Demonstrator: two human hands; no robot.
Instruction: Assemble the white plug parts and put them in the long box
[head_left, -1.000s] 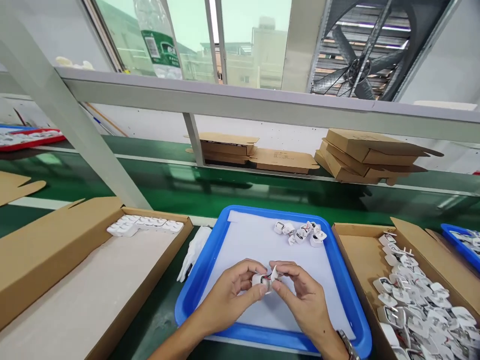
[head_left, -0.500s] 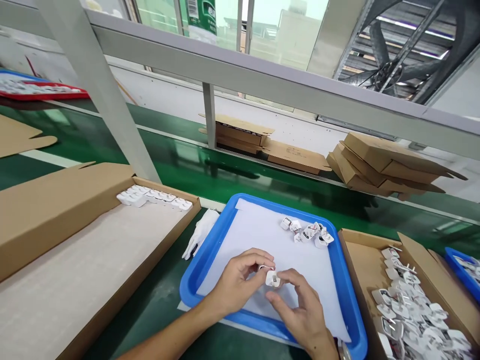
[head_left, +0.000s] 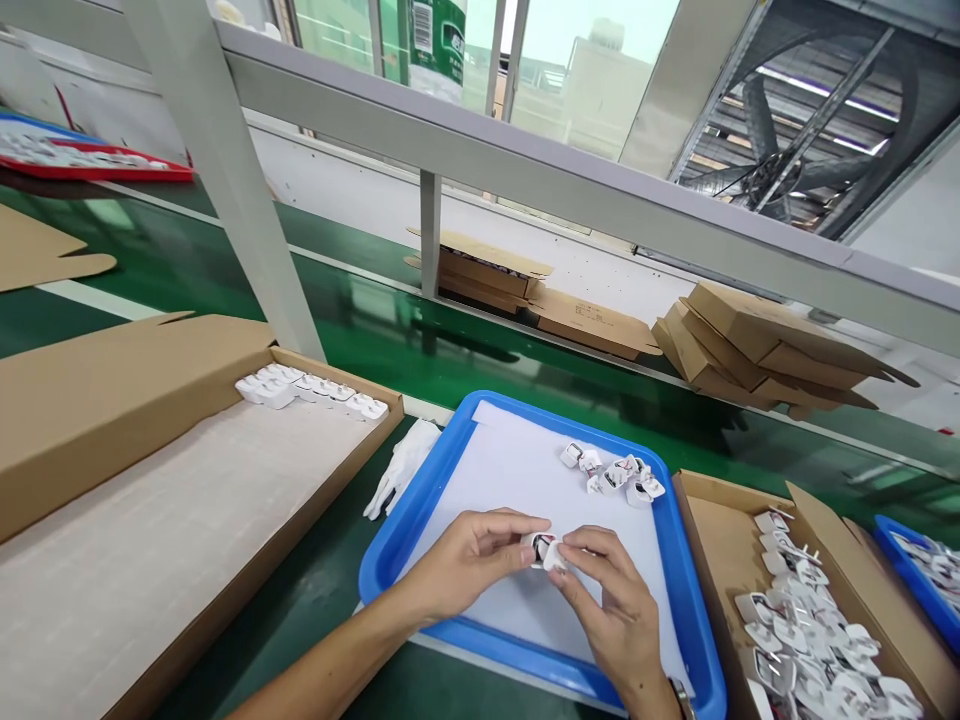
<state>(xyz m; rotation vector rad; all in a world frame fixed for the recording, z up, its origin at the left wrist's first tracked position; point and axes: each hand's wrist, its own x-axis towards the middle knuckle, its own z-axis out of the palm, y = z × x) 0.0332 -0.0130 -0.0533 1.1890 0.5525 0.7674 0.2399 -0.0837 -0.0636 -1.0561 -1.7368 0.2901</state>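
Over the blue tray (head_left: 417,500), my left hand (head_left: 461,568) pinches a small white charger housing (head_left: 537,545) between thumb and fingers. Its open end faces right, and something dark shows inside. My right hand (head_left: 613,605) pinches a white end cap (head_left: 555,556) with thumb and fingertips, right against that opening. Fingers hide part of both pieces, so I cannot tell whether the cap is seated. Several loose white housings (head_left: 616,474) with thin wires lie at the tray's far right, on white paper (head_left: 502,460).
Left stands a long carton (head_left: 315,520) with white pieces (head_left: 311,388) along its far edge. A white glove (head_left: 405,465) lies between carton and tray. At right, another carton (head_left: 712,530) holds many white parts (head_left: 814,610). Folded cartons (head_left: 757,345) sit beyond, under a slanting metal rail (head_left: 540,165).
The cap and housing have been turned and brought together; the housing's open end now shows. My right thumb and fingers have closed in on the cap. The view has shifted slightly.
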